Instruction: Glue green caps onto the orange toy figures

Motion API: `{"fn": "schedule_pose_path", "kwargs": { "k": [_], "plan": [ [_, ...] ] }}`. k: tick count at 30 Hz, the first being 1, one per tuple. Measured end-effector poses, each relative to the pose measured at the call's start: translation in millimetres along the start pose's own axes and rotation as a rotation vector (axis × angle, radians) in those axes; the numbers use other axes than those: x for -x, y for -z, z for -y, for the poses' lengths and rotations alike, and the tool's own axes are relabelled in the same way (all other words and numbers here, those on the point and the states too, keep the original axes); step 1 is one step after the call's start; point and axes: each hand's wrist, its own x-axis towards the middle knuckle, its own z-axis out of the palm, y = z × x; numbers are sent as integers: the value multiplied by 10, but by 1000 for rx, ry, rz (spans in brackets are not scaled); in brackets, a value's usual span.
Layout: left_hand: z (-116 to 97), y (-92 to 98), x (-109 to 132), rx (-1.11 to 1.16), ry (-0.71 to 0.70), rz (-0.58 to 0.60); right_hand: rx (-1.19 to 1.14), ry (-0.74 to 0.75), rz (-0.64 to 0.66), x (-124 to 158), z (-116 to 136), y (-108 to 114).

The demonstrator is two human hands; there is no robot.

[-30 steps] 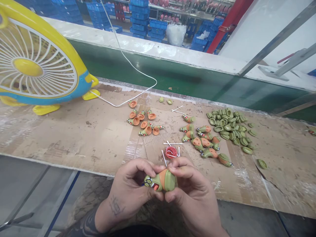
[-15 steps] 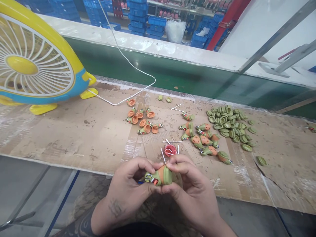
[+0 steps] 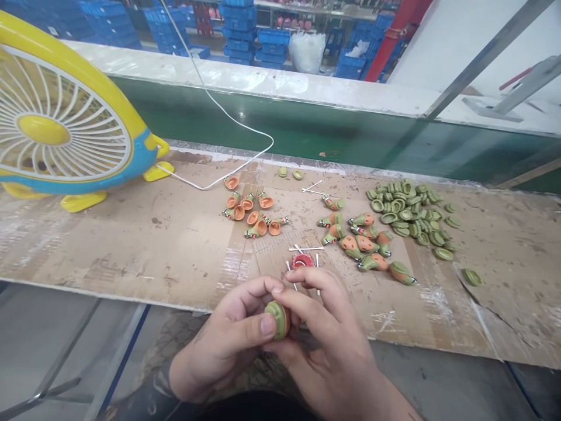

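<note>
Near the table's front edge, a small green and orange toy figure (image 3: 279, 313) is between my two hands, its green oval base turned up toward me. My left hand (image 3: 232, 334) is closed on it, with the thumb pressed on the base. The fingers of my right hand (image 3: 328, 336) close round the figure's other side and hide most of its body. Just beyond my fingertips, a small red cup (image 3: 302, 261) stands on the cardboard with several cotton swabs (image 3: 305, 249) around it.
Orange-bottomed figures (image 3: 265, 202) lie mid-table; more figures (image 3: 365, 242) lie to their right. Farther right is a heap of green oval bases (image 3: 407, 207), with one loose base (image 3: 472, 277) nearer. A yellow and blue fan (image 3: 83, 117) stands at left, its white cable (image 3: 245, 124) crossing the table.
The figure has turned in my hands: its painted face showed before, and its green base faces me now. My left thumb has moved onto the base, and my right fingers have shifted over it.
</note>
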Motion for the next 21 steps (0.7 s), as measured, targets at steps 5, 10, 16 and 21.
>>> {"fn": "schedule_pose_path", "kwargs": {
  "k": [5, 10, 16, 21],
  "plan": [
    [95, -46, -5, 113, -29, 17, -133, -18, 27, -27, 12, -21],
    [145, -70, -8, 172, -95, 22, -184, -20, -14, -46, 42, -64],
    [144, -81, -21, 182, -119, 6, -159, 5, -19, -56, 64, -82],
    [164, -97, -52, 178, -160, -2, -117, -2, -4, -56, 82, -86]
  ]
}}
